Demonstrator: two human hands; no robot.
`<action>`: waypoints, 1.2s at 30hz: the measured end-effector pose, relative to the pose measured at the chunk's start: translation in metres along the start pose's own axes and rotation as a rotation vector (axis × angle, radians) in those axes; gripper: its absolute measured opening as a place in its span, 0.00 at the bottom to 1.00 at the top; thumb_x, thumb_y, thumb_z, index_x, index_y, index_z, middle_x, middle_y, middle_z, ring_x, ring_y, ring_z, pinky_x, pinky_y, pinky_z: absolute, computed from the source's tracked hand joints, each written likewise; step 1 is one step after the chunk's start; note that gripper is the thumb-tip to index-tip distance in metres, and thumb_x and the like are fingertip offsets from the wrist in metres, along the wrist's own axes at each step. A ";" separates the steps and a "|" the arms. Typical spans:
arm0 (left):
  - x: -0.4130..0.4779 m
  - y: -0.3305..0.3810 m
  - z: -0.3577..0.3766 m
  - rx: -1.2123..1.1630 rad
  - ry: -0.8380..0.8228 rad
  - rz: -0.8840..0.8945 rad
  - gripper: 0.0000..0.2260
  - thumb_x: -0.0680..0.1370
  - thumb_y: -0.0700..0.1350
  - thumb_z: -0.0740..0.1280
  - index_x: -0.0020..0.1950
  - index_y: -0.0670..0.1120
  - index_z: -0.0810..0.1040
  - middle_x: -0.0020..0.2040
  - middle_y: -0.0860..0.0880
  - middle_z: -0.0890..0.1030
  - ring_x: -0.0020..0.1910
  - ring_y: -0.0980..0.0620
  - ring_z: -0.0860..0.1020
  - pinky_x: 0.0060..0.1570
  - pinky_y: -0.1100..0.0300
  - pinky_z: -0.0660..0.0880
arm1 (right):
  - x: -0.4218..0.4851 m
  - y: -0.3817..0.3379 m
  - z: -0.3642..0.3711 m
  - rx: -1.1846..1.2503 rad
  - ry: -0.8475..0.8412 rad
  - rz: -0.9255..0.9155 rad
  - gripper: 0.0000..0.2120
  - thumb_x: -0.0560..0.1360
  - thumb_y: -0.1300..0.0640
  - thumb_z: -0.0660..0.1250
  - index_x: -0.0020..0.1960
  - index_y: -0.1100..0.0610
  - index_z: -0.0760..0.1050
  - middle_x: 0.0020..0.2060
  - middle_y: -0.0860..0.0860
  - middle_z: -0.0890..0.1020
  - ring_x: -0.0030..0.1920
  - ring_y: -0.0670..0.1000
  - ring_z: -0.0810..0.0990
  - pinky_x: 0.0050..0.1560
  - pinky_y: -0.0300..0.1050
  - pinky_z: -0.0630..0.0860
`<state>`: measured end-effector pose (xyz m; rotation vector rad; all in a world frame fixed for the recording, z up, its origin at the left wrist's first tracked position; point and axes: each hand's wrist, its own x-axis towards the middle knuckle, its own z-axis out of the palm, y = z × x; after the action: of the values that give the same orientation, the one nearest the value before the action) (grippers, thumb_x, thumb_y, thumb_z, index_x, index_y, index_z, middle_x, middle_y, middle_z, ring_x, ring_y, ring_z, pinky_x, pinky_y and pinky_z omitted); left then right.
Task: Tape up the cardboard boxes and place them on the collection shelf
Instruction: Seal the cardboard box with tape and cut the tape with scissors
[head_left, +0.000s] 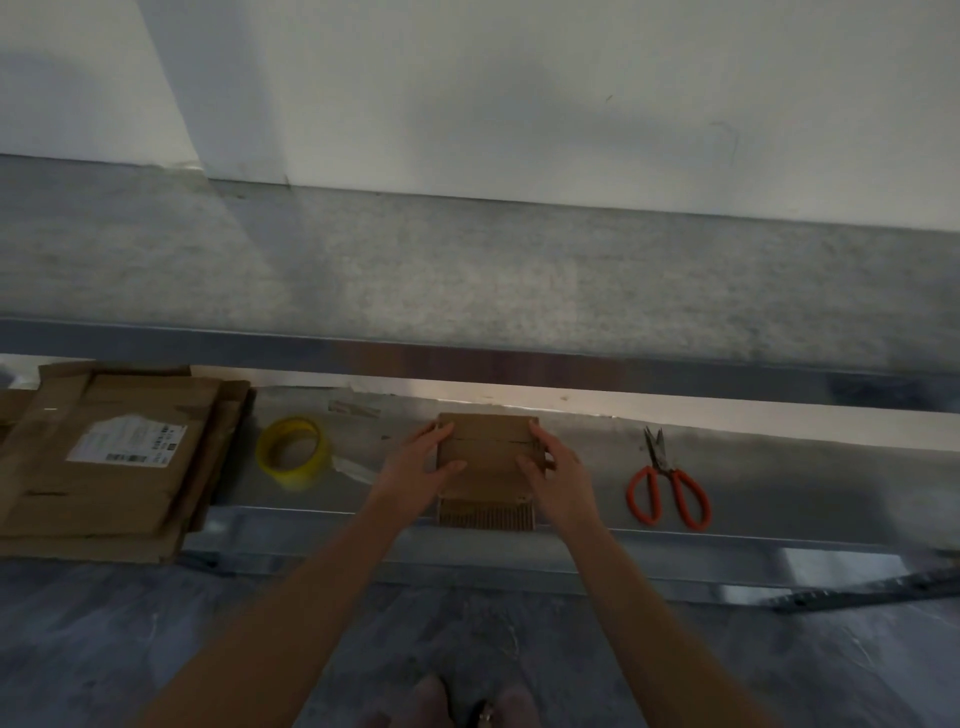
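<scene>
A small brown cardboard box (488, 462) sits on a low metal shelf (779, 493), its top flaps folded shut with a seam across. My left hand (415, 467) lies on the box's left side, fingers spread over the top. My right hand (558, 467) presses on the right side, fingers spread. A roll of yellow tape (293, 452) stands on the shelf to the left of the box, a loose clear end trailing toward it. Red-handled scissors (667, 483) lie to the right, blades pointing away.
A stack of flattened cardboard boxes (104, 462) with a white label fills the shelf's left end. Above runs another metal shelf rail (519, 364), with grey carpet and a white wall behind. The grey floor and my feet (452, 701) are below.
</scene>
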<state>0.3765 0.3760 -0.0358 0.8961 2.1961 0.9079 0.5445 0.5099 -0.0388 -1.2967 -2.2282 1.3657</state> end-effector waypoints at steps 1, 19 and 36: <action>-0.001 0.000 -0.002 0.091 -0.004 0.023 0.27 0.76 0.55 0.68 0.74 0.56 0.65 0.76 0.53 0.60 0.73 0.50 0.61 0.72 0.51 0.60 | 0.000 0.001 -0.002 -0.070 -0.015 -0.017 0.24 0.79 0.49 0.65 0.74 0.46 0.65 0.69 0.54 0.70 0.65 0.53 0.72 0.64 0.48 0.71; -0.043 -0.087 -0.113 0.905 0.067 0.302 0.28 0.76 0.56 0.56 0.74 0.46 0.66 0.72 0.43 0.69 0.72 0.39 0.66 0.70 0.42 0.62 | -0.038 -0.092 0.097 -0.705 -0.074 -0.782 0.24 0.80 0.45 0.54 0.73 0.53 0.66 0.74 0.54 0.65 0.78 0.58 0.54 0.77 0.59 0.52; 0.009 -0.182 -0.158 0.837 -0.176 0.322 0.19 0.79 0.51 0.61 0.70 0.51 0.68 0.66 0.49 0.73 0.70 0.48 0.66 0.73 0.54 0.54 | 0.005 -0.095 0.215 -0.669 -0.078 -0.087 0.11 0.81 0.52 0.59 0.59 0.55 0.74 0.58 0.52 0.75 0.60 0.52 0.70 0.59 0.47 0.73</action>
<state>0.1934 0.2267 -0.0840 1.6674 2.3070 -0.0281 0.3630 0.3660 -0.0796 -1.3070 -2.8906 0.6538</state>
